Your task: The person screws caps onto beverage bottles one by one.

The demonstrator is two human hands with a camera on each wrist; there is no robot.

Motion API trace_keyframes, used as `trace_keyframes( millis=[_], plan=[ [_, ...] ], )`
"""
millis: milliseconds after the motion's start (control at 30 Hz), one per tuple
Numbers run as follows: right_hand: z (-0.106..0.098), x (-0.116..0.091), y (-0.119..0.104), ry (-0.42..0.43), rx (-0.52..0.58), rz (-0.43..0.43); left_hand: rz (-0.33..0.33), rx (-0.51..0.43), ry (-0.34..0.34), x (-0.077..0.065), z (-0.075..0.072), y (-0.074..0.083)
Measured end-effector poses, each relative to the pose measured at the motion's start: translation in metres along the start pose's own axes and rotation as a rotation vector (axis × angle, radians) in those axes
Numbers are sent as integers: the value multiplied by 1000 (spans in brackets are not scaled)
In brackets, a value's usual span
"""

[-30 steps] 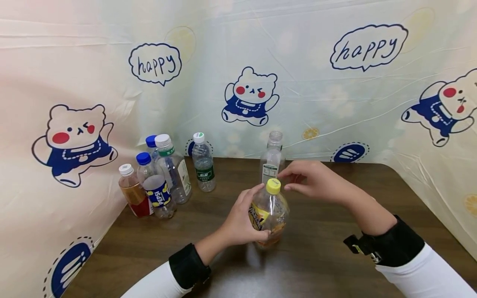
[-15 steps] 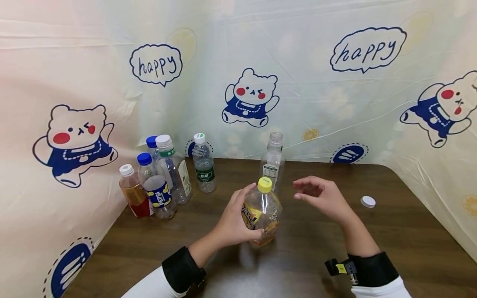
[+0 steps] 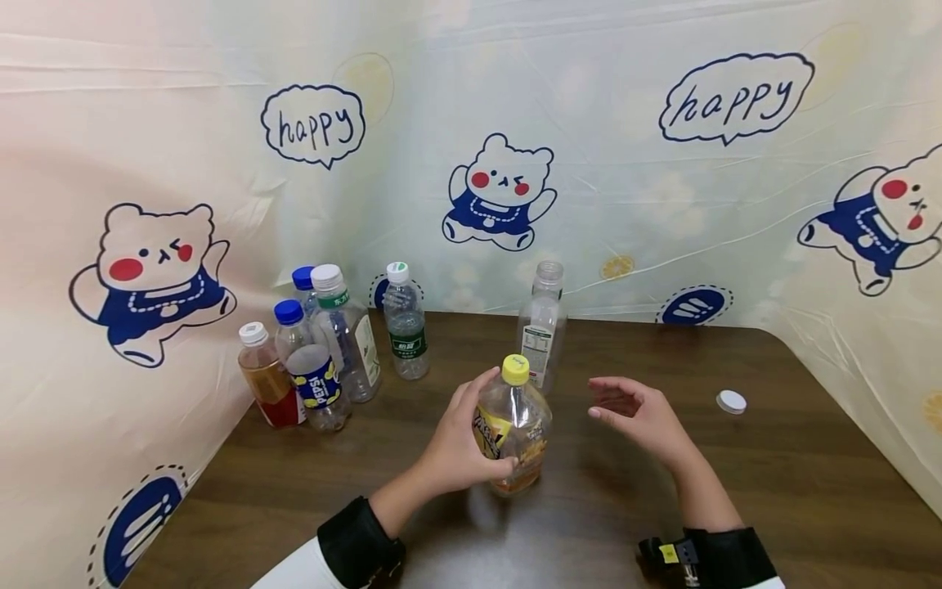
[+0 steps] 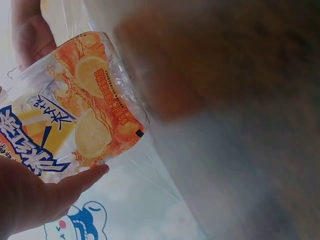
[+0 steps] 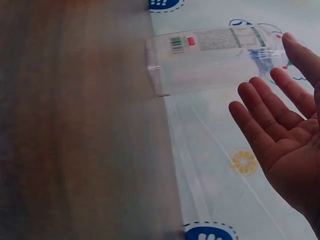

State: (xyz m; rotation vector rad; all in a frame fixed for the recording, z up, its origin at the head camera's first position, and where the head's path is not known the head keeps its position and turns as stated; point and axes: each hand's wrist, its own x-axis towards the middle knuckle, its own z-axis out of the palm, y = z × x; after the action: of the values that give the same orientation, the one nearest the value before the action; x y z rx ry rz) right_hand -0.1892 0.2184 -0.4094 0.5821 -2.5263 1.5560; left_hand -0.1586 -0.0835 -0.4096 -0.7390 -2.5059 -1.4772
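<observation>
My left hand (image 3: 468,446) grips a clear plastic iced tea bottle (image 3: 524,429) round its side, thumb in front. The bottle stands upright with its yellow cap (image 3: 515,370) on. In the left wrist view its label (image 4: 92,112) shows orange slices and the thumb lies along it. To the right of the bottle, my right hand (image 3: 639,415) is held with relaxed fingers and nothing in it. A clear bottle (image 3: 540,327) with an uncovered mouth stands behind the iced tea bottle; the right wrist view shows the right hand's fingers (image 5: 260,115) spread near that clear bottle.
A white cap (image 3: 731,402) lies on the brown table (image 3: 662,499) at the right. Several capped bottles are grouped at the left, among them a Pepsi bottle (image 3: 315,380) and a red-labelled bottle (image 3: 271,380). A green-labelled bottle (image 3: 407,327) stands near the printed backdrop (image 3: 625,188).
My right hand has drawn back from the yellow cap, rightward and toward me. The iced tea bottle has shifted slightly left in my left hand. The white cap, earlier behind my right arm, now shows.
</observation>
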Motion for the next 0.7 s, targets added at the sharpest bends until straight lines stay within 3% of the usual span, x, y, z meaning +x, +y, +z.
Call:
trace_keyframes(
  millis=[433, 700],
  plan=[
    [10, -4, 21, -75, -12, 28, -34, -4, 68, -2, -15, -4],
    [11, -5, 24, -77, -29, 17, -100, 86, 184, 2, -42, -16]
  ],
)
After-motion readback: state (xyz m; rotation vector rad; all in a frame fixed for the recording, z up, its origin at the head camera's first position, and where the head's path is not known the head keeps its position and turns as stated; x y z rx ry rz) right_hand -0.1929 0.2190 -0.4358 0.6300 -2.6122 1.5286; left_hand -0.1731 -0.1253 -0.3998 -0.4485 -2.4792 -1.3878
